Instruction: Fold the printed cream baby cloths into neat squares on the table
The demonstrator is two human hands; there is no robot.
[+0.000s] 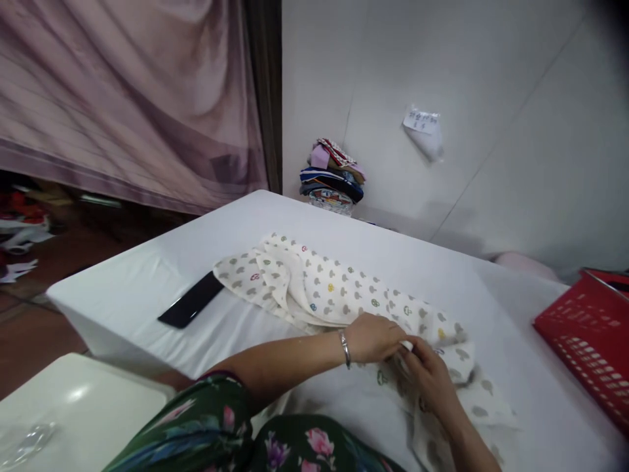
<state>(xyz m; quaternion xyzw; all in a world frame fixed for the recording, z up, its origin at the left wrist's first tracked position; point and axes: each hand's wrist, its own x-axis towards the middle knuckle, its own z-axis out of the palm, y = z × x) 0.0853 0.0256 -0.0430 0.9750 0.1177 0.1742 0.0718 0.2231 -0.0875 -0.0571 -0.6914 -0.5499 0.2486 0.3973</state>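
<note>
A white cloth garment printed with small grey and coloured mushrooms lies spread and partly rumpled across the white-covered table. My left hand, with a silver bracelet at its wrist, is closed on the garment's near edge. Close against it, my right hand pinches a small fold of the same fabric between thumb and fingers. Part of the cloth hangs down toward my lap beneath the right hand. The exact shape of the garment cannot be made out.
A black phone-like slab rests by the garment's left end. Folded clothes are stacked behind the table, near the wall. To the right stands a red plastic basket. A white stool-like surface is at lower left, below a pink curtain.
</note>
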